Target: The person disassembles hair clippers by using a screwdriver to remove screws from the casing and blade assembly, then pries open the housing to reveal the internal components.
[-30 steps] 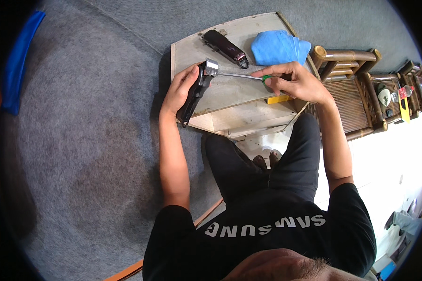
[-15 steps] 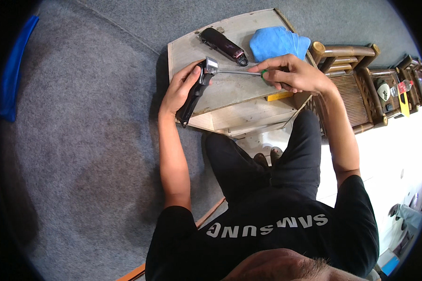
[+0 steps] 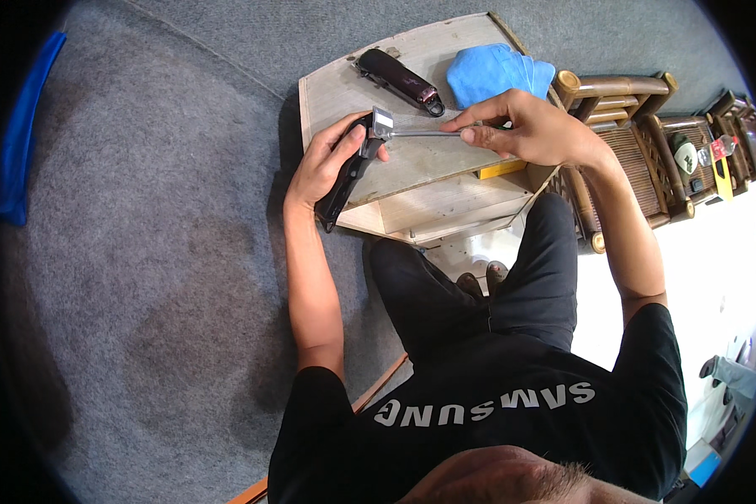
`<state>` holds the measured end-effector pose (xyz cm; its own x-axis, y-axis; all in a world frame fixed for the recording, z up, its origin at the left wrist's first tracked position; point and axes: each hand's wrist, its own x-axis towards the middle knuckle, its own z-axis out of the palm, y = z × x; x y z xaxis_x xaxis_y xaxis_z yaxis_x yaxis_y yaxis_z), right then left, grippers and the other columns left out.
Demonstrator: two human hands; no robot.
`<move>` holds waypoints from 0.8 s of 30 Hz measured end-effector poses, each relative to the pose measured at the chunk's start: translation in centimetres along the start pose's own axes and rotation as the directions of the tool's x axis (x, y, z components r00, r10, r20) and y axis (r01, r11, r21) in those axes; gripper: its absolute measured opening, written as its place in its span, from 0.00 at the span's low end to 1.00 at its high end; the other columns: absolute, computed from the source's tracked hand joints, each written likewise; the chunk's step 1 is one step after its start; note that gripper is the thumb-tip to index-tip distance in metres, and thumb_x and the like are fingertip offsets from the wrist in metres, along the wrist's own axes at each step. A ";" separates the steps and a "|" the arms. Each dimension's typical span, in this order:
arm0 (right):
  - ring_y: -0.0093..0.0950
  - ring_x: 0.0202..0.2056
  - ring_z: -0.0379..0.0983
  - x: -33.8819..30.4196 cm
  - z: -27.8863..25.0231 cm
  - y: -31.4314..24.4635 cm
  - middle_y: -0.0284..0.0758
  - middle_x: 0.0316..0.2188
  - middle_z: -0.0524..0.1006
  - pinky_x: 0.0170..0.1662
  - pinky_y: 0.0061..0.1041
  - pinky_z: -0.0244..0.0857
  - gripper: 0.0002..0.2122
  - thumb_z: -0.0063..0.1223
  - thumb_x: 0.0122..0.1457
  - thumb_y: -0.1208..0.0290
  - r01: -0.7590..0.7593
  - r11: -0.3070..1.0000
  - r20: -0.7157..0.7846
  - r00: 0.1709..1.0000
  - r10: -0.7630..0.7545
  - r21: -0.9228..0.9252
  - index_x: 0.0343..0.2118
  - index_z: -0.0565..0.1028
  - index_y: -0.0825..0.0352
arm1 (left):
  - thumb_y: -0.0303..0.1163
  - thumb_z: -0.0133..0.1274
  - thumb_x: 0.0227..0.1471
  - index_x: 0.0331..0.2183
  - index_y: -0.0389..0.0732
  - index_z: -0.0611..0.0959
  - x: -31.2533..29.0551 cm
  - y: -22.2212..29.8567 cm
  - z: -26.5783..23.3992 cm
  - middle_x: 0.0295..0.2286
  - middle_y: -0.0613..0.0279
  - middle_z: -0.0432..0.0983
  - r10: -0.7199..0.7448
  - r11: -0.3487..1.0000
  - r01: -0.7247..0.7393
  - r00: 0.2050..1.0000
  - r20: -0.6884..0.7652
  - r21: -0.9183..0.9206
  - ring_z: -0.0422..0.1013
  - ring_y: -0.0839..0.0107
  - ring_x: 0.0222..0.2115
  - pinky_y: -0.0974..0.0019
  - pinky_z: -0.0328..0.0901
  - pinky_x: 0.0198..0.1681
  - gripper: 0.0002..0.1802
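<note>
My left hand (image 3: 315,172) is closed around a black hair clipper (image 3: 338,200), held at a slant over the left edge of a pale wooden table (image 3: 445,161). The clipper's silvery blade head (image 3: 382,123) points away from me. From the right, my right hand (image 3: 550,133) grips a screwdriver (image 3: 428,133); its handle is hidden in the fingers. The metal shaft lies nearly level, and its tip meets the blade head. Beyond my hands rests a second, dark maroon clipper (image 3: 401,82). Right of that lies a folded light blue cloth (image 3: 500,74).
An open shelf under the tabletop holds a yellow item (image 3: 501,170). Bamboo chairs (image 3: 622,160) stand close on the right, with a cap (image 3: 685,158) and a plastic bottle (image 3: 721,149) on one. Another person's leg (image 3: 737,375) shows at the far right.
The right fingers have shifted on the screwdriver, so its green handle no longer shows. My right forearm has swung slightly outward. The left hand and clipper have barely moved.
</note>
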<state>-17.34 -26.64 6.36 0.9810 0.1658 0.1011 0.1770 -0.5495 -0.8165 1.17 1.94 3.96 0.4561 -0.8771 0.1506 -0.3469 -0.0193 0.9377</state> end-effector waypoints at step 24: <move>0.16 0.20 0.66 -1.4 -0.2 -0.5 0.33 0.29 0.82 0.24 0.19 0.62 0.13 0.50 0.69 0.69 -0.132 0.952 -0.149 0.973 0.178 0.275 0.54 0.72 0.67 | 0.47 0.45 0.74 0.59 0.38 0.77 0.5 0.3 -0.8 0.34 0.69 0.77 -0.126 0.992 0.127 0.991 0.044 -0.006 0.72 0.80 0.36 0.74 0.65 0.45 0.25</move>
<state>-18.74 -26.78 6.79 0.9976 -0.0586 0.0374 0.0167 -0.3198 -0.9473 1.89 1.85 4.60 0.4594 -0.8881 0.0167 -0.2814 -0.1276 0.9511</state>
